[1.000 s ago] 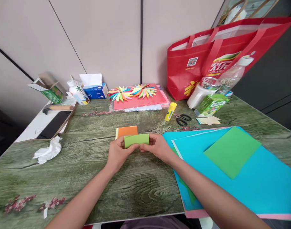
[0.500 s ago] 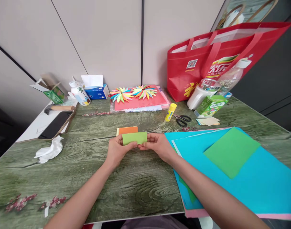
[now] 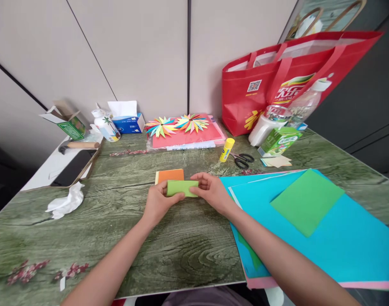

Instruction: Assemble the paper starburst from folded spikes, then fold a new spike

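Note:
Between my hands is a small folded piece of light green paper (image 3: 181,188), long side running left to right. My left hand (image 3: 158,202) grips its left end, thumb along the lower edge. At the right end, my right hand (image 3: 211,193) pinches it with the thumb on the front and the fingers behind. Just beyond, a small stack of orange paper (image 3: 170,175) lies on the table, partly hidden by the green piece and my left hand.
Large blue sheets (image 3: 350,250) with a green square (image 3: 307,202) lie on the right. Behind stand a yellow glue stick (image 3: 226,150), black-handled scissors (image 3: 242,160), folded paper stars (image 3: 192,123) and a red bag (image 3: 242,100). A crumpled tissue (image 3: 67,201) is at left.
The green paper has shifted slightly right and down and appears narrower. My right thumb has moved up from the lower edge onto its front, and the right fingers have lifted a little.

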Tool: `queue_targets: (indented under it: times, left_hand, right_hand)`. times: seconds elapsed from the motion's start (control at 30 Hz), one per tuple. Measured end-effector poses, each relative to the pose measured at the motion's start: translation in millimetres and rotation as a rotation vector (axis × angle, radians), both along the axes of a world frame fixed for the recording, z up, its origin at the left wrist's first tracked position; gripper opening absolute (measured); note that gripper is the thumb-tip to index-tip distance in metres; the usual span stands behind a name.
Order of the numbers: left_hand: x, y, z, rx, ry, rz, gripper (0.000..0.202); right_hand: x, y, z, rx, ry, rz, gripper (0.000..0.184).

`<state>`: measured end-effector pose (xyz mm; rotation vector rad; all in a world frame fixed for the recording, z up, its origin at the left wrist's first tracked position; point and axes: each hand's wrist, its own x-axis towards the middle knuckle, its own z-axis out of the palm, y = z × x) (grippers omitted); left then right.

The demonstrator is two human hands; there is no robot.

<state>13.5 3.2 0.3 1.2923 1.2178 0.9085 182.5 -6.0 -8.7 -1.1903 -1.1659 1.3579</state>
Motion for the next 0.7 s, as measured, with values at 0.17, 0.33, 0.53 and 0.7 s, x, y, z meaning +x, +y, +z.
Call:
queue_targets:
  times: [0.17, 0.33, 0.53, 0.7]
  left_hand:
    - [0.9, 0.9, 1.4, -0.117, -0.228, -0.02, 0.036]
    - [0.8, 2.0, 0.7, -0.13, -0.217, -0.018, 0.031]
    - [0.0, 2.2, 3.9, -0.154, -0.234, -0.062, 0.036]
    - [-2.0, 2.2, 4.6, -0.174, -0.156, -0.138, 0.04]
  right_hand:
    - [0.7, 0.6, -2.9, 0.157, -0.071, -0.014, 0.022]
    - [0.5, -2.3, -1.4, 0.285, -0.22, 0.083, 0.017]
    - [1.1, -2.8, 0.2, 0.308, -0.248, 0.102, 0.031]
    - [1.3, -3.2, 1.5, 0.292, -0.247, 0.081, 0.027]
